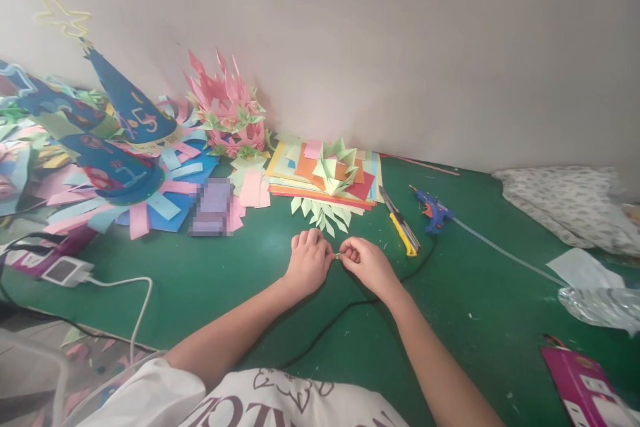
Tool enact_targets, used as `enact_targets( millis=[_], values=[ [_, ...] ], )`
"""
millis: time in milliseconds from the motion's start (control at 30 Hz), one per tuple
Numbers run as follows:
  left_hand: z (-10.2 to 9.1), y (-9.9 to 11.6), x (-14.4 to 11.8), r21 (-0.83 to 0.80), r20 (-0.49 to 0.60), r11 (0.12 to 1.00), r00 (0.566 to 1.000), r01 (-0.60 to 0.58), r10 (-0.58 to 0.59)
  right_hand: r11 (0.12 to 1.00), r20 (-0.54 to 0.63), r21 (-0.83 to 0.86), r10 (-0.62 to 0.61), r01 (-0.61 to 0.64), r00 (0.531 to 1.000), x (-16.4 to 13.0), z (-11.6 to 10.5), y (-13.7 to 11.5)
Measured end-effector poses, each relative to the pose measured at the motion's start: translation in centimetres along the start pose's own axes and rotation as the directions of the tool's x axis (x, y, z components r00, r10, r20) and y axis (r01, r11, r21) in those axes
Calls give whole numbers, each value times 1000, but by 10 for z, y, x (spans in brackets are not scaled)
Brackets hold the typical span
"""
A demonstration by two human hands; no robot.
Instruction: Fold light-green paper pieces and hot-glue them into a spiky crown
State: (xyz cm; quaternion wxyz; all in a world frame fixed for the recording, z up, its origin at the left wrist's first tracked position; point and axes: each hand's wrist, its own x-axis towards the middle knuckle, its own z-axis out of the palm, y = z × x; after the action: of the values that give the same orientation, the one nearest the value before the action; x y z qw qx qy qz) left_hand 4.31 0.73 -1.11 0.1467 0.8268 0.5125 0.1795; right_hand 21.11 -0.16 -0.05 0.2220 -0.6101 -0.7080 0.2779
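Observation:
My left hand [309, 265] and my right hand [369, 265] meet over the green table, fingertips nearly touching. Both are closed in a pinch on a tiny light green piece of paper [337, 255], mostly hidden by the fingers. Just beyond them lie several folded light green paper leaves [325, 215]. Behind these, a ring of folded green paper [336, 170] rests on a stack of coloured paper [280, 188]. A yellow utility knife [403, 230] and a blue glue gun [433, 212] lie to the right of my right hand.
Blue paper cone hats [125, 97] and a pink folded-paper crown [227, 107] stand at the left. A blurred purple object [211, 207] lies nearer. A black cord [345, 310] runs beneath my arms. A patterned cloth [565, 203] and clear plastic [600, 307] lie at the right.

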Motion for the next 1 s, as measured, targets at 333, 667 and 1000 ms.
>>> enact_targets(
  millis=[333,667,1000],
  values=[
    [-1,0,-1,-82,1,996,1000,20,-20,1000,36,11,6,-6,999,1,-3,-3],
    [-13,2,-3,0,46,994,993,-109,109,999,-2,5,-48,48,999,-3,2,1],
    [-15,10,-8,132,162,960,961,-248,226,987,-162,20,-154,159,975,-13,5,9]
  ],
)
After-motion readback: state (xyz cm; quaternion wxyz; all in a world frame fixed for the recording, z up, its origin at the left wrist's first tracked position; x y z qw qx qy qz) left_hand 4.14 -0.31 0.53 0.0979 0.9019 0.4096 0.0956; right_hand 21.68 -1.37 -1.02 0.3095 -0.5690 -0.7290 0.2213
